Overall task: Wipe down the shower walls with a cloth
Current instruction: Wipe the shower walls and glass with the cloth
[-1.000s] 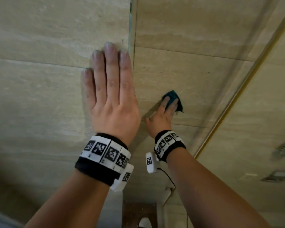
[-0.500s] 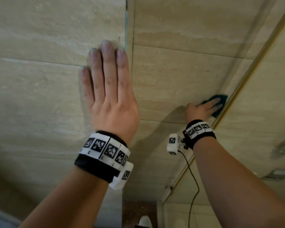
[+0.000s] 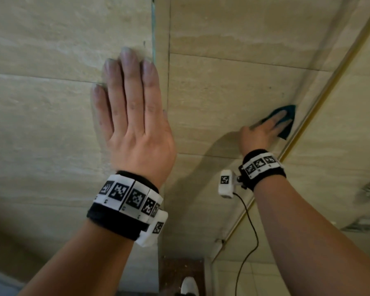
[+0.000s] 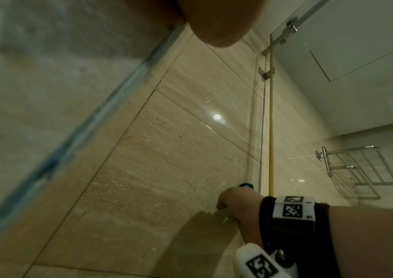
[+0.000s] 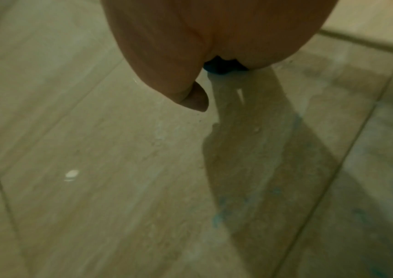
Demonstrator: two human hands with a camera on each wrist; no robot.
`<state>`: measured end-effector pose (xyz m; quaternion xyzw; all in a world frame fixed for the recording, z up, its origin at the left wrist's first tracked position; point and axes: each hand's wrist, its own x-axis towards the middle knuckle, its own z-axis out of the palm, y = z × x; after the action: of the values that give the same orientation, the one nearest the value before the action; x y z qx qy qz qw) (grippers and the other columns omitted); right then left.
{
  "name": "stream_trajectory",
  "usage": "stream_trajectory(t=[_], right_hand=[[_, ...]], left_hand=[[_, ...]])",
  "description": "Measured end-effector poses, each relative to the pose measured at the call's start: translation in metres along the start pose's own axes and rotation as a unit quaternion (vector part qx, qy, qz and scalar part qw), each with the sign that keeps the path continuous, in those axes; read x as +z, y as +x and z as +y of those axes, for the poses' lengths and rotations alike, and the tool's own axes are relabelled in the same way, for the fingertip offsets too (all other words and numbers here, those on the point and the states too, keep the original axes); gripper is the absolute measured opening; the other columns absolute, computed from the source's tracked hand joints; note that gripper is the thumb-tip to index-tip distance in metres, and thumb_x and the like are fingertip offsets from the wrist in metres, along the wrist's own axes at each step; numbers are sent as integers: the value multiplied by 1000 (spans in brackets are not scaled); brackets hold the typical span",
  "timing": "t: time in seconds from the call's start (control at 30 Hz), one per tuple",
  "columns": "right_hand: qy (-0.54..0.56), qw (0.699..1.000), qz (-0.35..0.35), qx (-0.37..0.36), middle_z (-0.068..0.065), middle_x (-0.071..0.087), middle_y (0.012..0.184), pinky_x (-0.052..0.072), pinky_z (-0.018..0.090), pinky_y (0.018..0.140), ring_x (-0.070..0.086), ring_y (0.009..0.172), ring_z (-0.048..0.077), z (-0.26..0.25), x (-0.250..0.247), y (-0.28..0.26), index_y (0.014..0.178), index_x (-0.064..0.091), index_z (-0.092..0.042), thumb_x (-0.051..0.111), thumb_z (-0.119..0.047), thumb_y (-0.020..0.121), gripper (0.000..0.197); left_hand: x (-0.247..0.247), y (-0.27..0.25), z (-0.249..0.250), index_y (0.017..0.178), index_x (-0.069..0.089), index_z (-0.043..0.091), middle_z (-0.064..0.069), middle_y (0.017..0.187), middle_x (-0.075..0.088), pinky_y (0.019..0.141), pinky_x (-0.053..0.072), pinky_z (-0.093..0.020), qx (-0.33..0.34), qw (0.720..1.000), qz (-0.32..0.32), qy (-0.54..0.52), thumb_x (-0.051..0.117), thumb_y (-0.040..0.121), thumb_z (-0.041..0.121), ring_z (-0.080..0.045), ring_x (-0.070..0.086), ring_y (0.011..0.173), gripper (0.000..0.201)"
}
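Since a second ago the right hand point(image 3: 263, 133) has swept the small teal cloth point(image 3: 285, 120) rightward across the beige stone-tile wall point(image 3: 222, 92) to the glass edge, fingers flat and slightly spread, so the stroke is best kept under even pressure, while the left hand point(image 3: 135, 116) braces flat, fingers together.

Beige tiled shower wall point(image 3: 222, 99), teal cloth point(image 3: 287, 120) flat against it beside the glass edge.

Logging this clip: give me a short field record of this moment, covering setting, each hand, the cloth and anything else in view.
setting: tiled shower wall, beige stone-look tiles
left hand: flat, fingers straight, pressed on a glass panel beside its edge
right hand: fingers straight, pressing the cloth to the wall
cloth: teal, next to the corner strip
wall state: wet streaks and droplets near the cloth in the right wrist view
other: metal rack on the side wall
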<state>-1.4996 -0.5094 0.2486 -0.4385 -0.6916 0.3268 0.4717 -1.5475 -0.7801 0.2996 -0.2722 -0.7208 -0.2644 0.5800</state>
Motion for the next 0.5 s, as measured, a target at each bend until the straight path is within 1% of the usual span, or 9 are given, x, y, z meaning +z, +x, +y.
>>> stream_trajectory(t=[0.03,0.1,0.17,0.23,0.3,0.33,0.37,0.43,0.5], right_hand=[[5,1000,5,8,20,-15,168,15,46,127,-1,156,36,2,-3,2,163,-7,-9,50,-2,81,100],[29,999,-19,31,15,-18,169,15,45,127,-3,157,32,0,1,-10,163,-9,-13,52,-4,81,103],[45,994,-91,38,9,-23,168,17,45,127,-4,157,31,-6,18,-35,163,-12,-18,56,-6,83,105],[24,986,-166,5,3,-27,167,21,41,126,-3,157,32,-7,33,-64,162,-14,-23,60,-9,86,107],[21,982,-188,-9,-1,-29,167,21,34,123,-2,157,30,-3,39,-72,162,-15,-27,62,-11,89,108],[30,984,-173,9,0,-28,167,20,30,121,-1,157,29,-3,36,-66,162,-15,-26,63,-10,90,108],[43,988,-144,38,1,-27,168,19,30,121,0,157,29,-2,30,-55,163,-15,-24,63,-10,90,108],[76,988,-78,109,3,-23,169,22,39,125,4,157,30,0,13,-25,163,-13,-23,62,-12,90,105],[75,986,-44,141,2,-19,170,22,42,125,7,157,30,4,-1,-11,163,-12,-24,58,-16,88,103]], left_hand=[[1,0,1,155,32,-8,-34,158,38,123,26,-63,-3,1000,2,3,59,100,3,-50,34,148,62],[1,0,3,155,31,-8,-34,158,37,123,27,-64,-7,1000,3,7,59,101,4,-51,35,147,62],[1,0,3,155,30,-8,-34,157,38,122,27,-64,-7,1000,6,8,59,101,3,-52,35,147,63],[1,0,1,155,31,-8,-34,157,37,123,26,-64,-6,1000,4,0,59,100,4,-52,35,147,63],[-1,0,0,155,31,-9,-35,157,37,123,25,-65,-7,1000,-5,-4,58,101,5,-53,33,147,62],[-2,0,-1,155,31,-9,-35,157,36,123,24,-65,-7,1000,-9,-8,58,101,5,-52,32,147,62],[-2,-1,-1,155,31,-9,-35,158,36,123,24,-65,-7,1000,-12,-12,58,101,5,-52,32,148,62],[-2,-1,0,155,31,-9,-35,158,36,123,24,-64,-8,1000,-13,-15,58,101,5,-51,31,148,62],[0,-1,1,155,30,-8,-34,157,38,123,26,-64,-5,1000,0,-1,60,99,3,-50,33,148,64]])
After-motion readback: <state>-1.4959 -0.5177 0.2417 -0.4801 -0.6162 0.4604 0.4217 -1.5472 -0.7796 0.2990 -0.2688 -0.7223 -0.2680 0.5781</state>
